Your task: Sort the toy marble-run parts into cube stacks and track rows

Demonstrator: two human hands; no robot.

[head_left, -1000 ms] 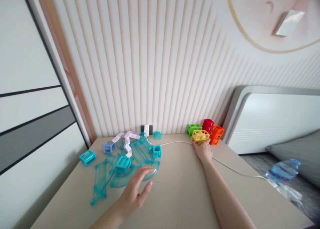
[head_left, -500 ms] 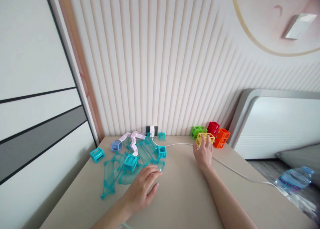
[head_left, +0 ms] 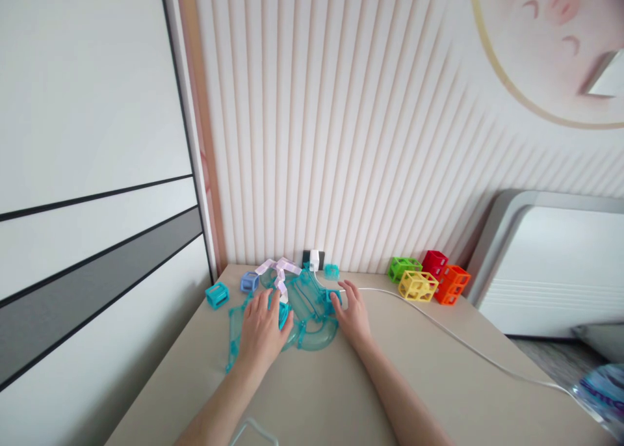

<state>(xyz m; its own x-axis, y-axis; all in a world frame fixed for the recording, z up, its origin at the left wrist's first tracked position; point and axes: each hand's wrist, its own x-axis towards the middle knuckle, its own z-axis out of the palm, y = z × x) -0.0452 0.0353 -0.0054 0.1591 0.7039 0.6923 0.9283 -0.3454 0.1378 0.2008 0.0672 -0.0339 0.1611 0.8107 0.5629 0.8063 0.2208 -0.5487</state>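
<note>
A heap of clear teal track pieces [head_left: 312, 316] lies on the beige table [head_left: 439, 394] near the wall. My left hand [head_left: 263, 329] rests flat on the heap's left part, fingers spread over a teal cube. My right hand [head_left: 351, 313] is at the heap's right side, fingertips touching a small teal cube [head_left: 333, 298]. A yellow open-frame cube [head_left: 418, 285] stands free beside a green cube [head_left: 404, 267], a red cube [head_left: 434, 262] and an orange cube [head_left: 452, 283]. Pale lilac strips [head_left: 277, 269] lie on top of the heap.
A white cable [head_left: 463, 345] runs from a wall plug [head_left: 314, 259] across the table to the right. Single teal cube [head_left: 217, 295] and blue cube [head_left: 249, 281] sit left of the heap. A water bottle [head_left: 602, 394] lies at the right edge; a bed headboard [head_left: 560, 264] stands beyond.
My right hand has let go of the yellow cube and moved left to the teal heap. My left hand has slid forward onto the heap. The view has turned left.
</note>
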